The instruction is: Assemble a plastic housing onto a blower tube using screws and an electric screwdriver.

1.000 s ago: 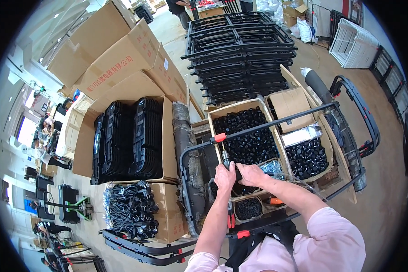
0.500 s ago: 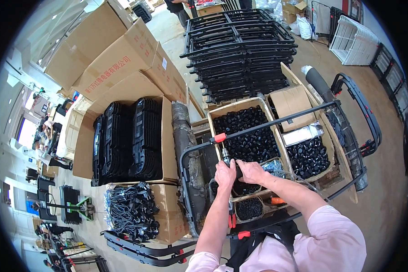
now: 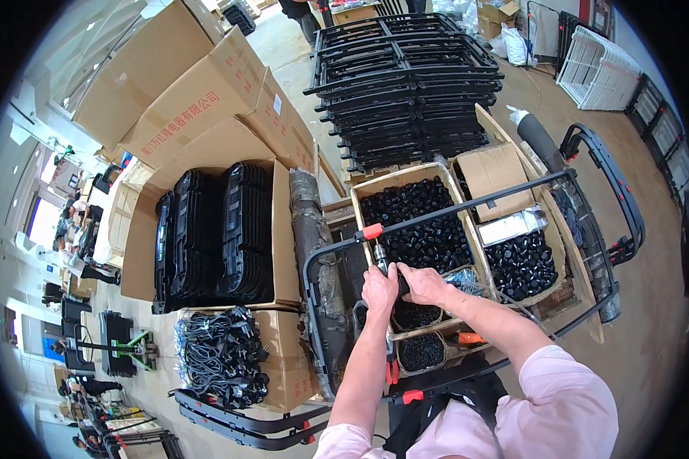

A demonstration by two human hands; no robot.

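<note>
My left hand (image 3: 378, 289) and right hand (image 3: 423, 286) form one grip clamped around the drill (image 3: 382, 260), likely for steadiness; its nose points at the red clip (image 3: 372, 231) on the black frame (image 3: 467, 206).

Cardboard box (image 3: 197, 93): one line of red Chinese characters (image 3: 181, 122) along its side, smaller red marks (image 3: 244, 64) nearby. White label (image 3: 277, 104) on adjoining panel (image 3: 272, 126): illegible.

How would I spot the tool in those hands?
Start at the black frame stack, then the open box of black caps on its near side. At the box's left edge, the left hand and right hand grip a drill-like tool. Its silvery nose, near a red fitting, sets it apart from the caps.
</note>
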